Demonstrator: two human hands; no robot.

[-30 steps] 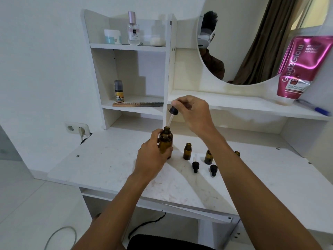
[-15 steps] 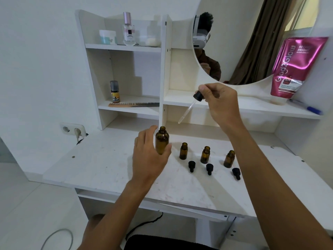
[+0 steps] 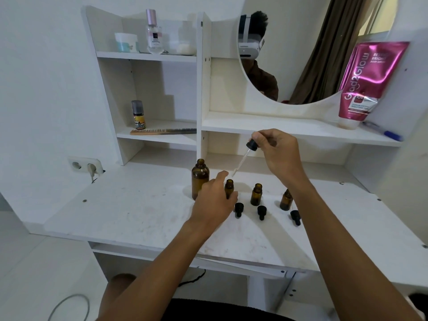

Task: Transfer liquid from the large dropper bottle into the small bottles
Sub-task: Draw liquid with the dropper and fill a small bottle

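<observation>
My right hand (image 3: 280, 154) pinches the black bulb of the dropper (image 3: 243, 159) between thumb and forefinger, with the remaining fingers curled loosely behind. From those fingertips the glass tube slants down and to the left, so its long axis is tilted, not plumb. The tip hangs just above and slightly right of the open mouth of the first small bottle (image 3: 229, 186), near it but not yet inside. My left hand (image 3: 214, 202) holds that bottle upright on the desk (image 3: 139, 209), thumb up beside the neck on the left, fingers curled round the lower body. The large dropper bottle (image 3: 200, 176) stands uncapped just behind and left of that thumb; I cannot tell whether the hand touches it. I judge the next move is the right hand's: bring the tip leftward and down over the mouth, righting the tube, before squeezing. The two other small bottles (image 3: 256, 194) wait to the right of my left fingers.
</observation>
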